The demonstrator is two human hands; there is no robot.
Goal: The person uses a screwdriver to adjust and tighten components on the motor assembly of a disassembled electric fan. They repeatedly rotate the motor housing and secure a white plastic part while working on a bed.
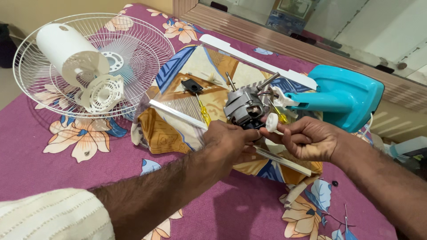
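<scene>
White wire fan guard (133, 49) lying at ten o'clock on the purple floral bedspread (44, 169). Turquoise plastic fan base (344, 95) at two o'clock. Dead centre, grey metal fan motor (243, 109). Left hand (229, 142) curled closed against motor's underside. Right hand (307, 138) pinching small white round knob (271, 122), just right of motor.

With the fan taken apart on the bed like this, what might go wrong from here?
Small loose parts, like the black washer on the patterned bedsheet, might get lost in the print. The grey motor sits on a soft cushion and may tip while the left hand and right hand work at it. The yellow screwdriver beside the motor could roll off.
</scene>
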